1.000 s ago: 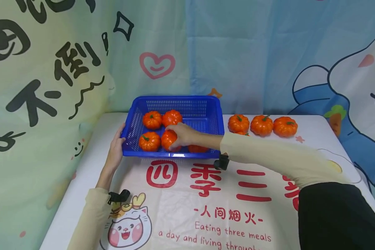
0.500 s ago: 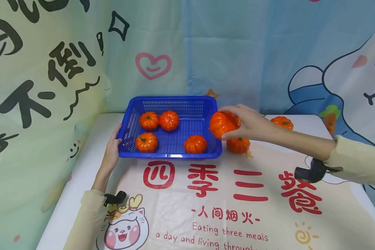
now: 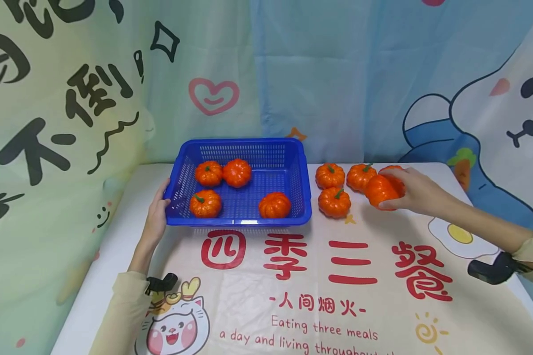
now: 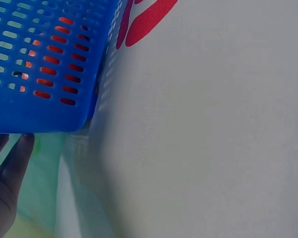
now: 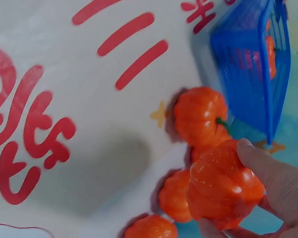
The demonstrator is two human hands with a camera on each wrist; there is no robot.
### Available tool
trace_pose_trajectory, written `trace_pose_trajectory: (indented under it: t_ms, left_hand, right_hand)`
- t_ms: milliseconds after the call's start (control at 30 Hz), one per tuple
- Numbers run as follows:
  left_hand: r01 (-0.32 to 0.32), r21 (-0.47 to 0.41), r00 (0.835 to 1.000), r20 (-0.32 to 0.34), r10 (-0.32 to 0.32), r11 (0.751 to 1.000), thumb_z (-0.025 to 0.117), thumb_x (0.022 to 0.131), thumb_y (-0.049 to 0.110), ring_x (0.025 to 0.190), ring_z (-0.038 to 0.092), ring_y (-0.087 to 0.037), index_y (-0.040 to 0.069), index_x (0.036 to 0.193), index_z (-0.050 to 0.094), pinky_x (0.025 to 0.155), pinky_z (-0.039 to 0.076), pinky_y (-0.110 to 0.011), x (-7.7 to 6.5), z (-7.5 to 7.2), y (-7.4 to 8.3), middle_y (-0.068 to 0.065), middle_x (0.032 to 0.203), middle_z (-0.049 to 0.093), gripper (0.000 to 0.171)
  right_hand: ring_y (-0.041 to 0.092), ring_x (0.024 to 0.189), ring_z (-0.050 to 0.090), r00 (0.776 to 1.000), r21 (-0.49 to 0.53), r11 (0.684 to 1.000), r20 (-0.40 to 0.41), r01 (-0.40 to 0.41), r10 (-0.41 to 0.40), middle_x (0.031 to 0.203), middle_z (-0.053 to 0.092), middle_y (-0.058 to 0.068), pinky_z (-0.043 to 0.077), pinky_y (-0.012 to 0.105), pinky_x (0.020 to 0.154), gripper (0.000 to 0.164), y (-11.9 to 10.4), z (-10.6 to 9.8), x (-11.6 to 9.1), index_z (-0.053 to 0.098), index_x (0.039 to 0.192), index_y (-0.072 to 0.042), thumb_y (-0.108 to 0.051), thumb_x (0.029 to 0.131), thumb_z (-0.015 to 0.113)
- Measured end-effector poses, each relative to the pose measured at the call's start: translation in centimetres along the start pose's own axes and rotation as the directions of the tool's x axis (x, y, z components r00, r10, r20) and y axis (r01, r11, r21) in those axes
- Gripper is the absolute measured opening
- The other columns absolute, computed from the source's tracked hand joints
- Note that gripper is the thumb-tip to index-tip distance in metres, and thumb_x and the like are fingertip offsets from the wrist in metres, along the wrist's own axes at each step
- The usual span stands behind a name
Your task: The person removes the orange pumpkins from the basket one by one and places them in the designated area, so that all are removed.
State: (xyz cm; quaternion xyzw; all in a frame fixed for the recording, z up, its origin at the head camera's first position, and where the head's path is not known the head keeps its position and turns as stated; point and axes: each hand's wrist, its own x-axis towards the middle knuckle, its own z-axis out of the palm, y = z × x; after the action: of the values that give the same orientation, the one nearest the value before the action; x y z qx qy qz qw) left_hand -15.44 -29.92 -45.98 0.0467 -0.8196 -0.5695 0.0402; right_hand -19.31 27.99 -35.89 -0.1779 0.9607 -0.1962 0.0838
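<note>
My right hand (image 3: 415,190) grips a small orange pumpkin (image 3: 380,192) between thumb and fingers, above the right side of the table. Beside it on the table sit a pumpkin with a green stem (image 3: 334,202) and two more behind, one at the back left (image 3: 330,176) and one in the middle (image 3: 361,177). Another is mostly hidden behind the held pumpkin and my hand. My left hand (image 3: 154,217) touches the left side of a blue plastic basket (image 3: 239,222); in the left wrist view, its straight fingers (image 4: 21,156) meet the basket rim.
Inside the basket are several pumpkins: two at the back left, one at the front left (image 3: 206,203) and one at the front right (image 3: 275,205). A printed white tabletop (image 3: 311,261) spreads in front. A patterned curtain (image 3: 311,98) hangs right behind the table.
My right hand has lifted a pumpkin out of the basket and carried it right, over the table beside the other pumpkins. My left hand has stayed at the basket's left side.
</note>
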Motion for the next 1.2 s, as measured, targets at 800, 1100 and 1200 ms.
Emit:
trace_pose_trajectory:
  t_ms: [800,1100,1200]
  left_hand:
    - [-0.015,0.038,1.000,-0.007,0.015,0.999,0.023,0.099,0.017,0.151,0.014,-0.030,0.026,0.156,0.022,0.123,0.008,-0.051,-0.1,0.3,-0.1,-0.004,0.164,0.016,0.057]
    - [-0.022,0.039,1.000,-0.004,0.022,0.999,0.023,0.099,0.017,0.151,0.015,-0.030,0.025,0.156,0.022,0.123,0.008,-0.051,-0.1,0.2,-0.2,-0.004,0.164,0.016,0.057]
    - [-0.027,0.041,1.000,-0.004,0.027,0.999,0.022,0.099,0.017,0.151,0.015,-0.030,0.023,0.156,0.022,0.123,0.009,-0.051,0.0,0.2,-0.3,-0.006,0.164,0.016,0.057]
  right_hand:
    - [0.042,0.113,0.050,0.999,-0.012,1.000,-0.046,0.014,-0.015,0.126,0.052,0.027,0.054,0.057,0.085,0.073,-0.1,0.7,1.7,0.044,0.133,0.006,-0.012,0.073,0.081]
    - [0.047,0.113,0.043,0.999,-0.084,0.996,-0.042,0.016,-0.020,0.127,0.043,0.030,0.054,0.060,0.083,0.078,0.0,0.7,2.2,0.042,0.141,-0.001,-0.021,0.076,0.079]
    - [0.050,0.113,0.040,0.999,-0.103,0.994,-0.030,0.021,-0.024,0.128,0.040,0.032,0.054,0.060,0.082,0.075,0.2,0.6,2.2,0.045,0.140,-0.003,-0.024,0.077,0.078]
